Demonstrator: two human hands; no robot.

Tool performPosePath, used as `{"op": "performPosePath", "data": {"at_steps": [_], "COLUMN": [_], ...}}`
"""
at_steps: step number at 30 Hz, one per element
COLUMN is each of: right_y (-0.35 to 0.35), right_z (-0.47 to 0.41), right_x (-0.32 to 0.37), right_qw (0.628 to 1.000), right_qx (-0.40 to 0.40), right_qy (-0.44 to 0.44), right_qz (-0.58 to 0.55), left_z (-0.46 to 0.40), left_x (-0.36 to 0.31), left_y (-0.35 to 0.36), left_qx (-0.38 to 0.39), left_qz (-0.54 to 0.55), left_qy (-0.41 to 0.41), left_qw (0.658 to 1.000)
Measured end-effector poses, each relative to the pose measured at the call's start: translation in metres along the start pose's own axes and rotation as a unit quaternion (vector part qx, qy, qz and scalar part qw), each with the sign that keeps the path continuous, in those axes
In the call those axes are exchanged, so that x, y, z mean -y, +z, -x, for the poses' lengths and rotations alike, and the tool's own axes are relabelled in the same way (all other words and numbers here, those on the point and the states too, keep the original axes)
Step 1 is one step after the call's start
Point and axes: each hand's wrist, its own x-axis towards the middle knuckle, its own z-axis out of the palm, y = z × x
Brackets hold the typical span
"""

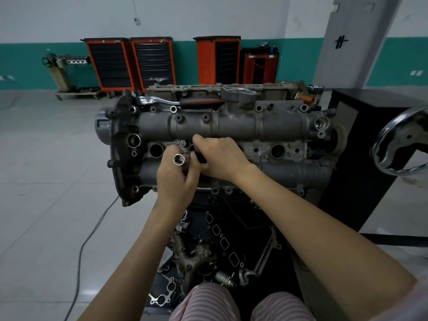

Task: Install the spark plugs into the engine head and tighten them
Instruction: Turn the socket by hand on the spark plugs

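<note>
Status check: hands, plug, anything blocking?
Left hand grips socket. Right hand holds dark tool over engine head. Plug not visible. Ratchet idle on top.

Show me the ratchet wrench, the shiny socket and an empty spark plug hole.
ratchet wrench (201,102): head view, dark handle.
shiny socket (179,158): head view, open rim.
empty spark plug hole (277,151): head view, dark opening.

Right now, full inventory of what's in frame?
engine head: 1, grey, centre, on a stand
plug wells: 2 seen open, dark, left and right of the hands
socket: 1, silver, in left hand
ratchet: 1, chrome with a dark handle, lying on the head's far edge
tool cabinets: 4, orange and black, back wall
handwheel: 1, chrome, right
loose parts: several, dark, floor below
left hand: grips socket
right hand: grips a black part
</note>
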Motion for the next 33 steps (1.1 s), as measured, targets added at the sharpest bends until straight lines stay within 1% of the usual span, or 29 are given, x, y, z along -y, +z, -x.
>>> {"op": "performPosePath", "data": {"at_steps": [3,7,9,12,15,19,21,24,28,31,33], "right_y": [0.0002,-0.0045,-0.0047,-0.0036,-0.0013,-0.0015,-0.0031,-0.0064,-0.0049,-0.0047,-0.0031], "right_z": [-0.0013,0.0022,0.0036,0.0028,0.0008,-0.0006,-0.0009,0.0011,0.0028,0.0014,0.0009], "right_x": [0.0006,0.0041,0.0038,0.0020,0.0010,0.0002,0.0013,0.0032,0.0045,0.0042,0.0042], "right_qw": [1.000,0.997,0.996,0.997,1.000,1.000,1.000,0.999,0.997,0.998,0.999], "right_qx": [-0.004,-0.069,-0.077,-0.067,-0.021,0.005,-0.002,-0.038,-0.072,-0.057,-0.032], "right_qy": [-0.006,-0.021,-0.028,-0.012,0.021,0.006,0.000,-0.002,-0.013,0.014,0.006], "right_qz": [0.014,-0.011,-0.020,-0.020,0.009,0.013,-0.008,-0.024,-0.017,-0.013,-0.004], "left_z": [0.0002,-0.0028,-0.0040,-0.0033,-0.0022,-0.0013,-0.0016,-0.0048,-0.0057,-0.0018,-0.0001], "left_x": [-0.0005,-0.0037,-0.0036,-0.0029,-0.0030,-0.0024,-0.0032,-0.0067,-0.0082,-0.0052,-0.0029], "left_y": [-0.0006,-0.0001,-0.0004,-0.0015,-0.0023,-0.0023,-0.0025,-0.0015,-0.0018,-0.0030,-0.0031], "left_qx": [0.000,-0.006,-0.004,0.004,0.010,0.018,0.011,-0.003,0.002,0.014,0.023], "left_qz": [0.011,-0.009,-0.034,-0.048,-0.026,-0.010,-0.002,-0.009,-0.034,-0.021,-0.016], "left_qy": [0.003,-0.004,0.015,0.027,0.007,0.013,0.002,-0.018,0.013,0.013,0.009], "left_qw": [1.000,1.000,0.999,0.998,1.000,1.000,1.000,1.000,0.999,1.000,1.000]}}
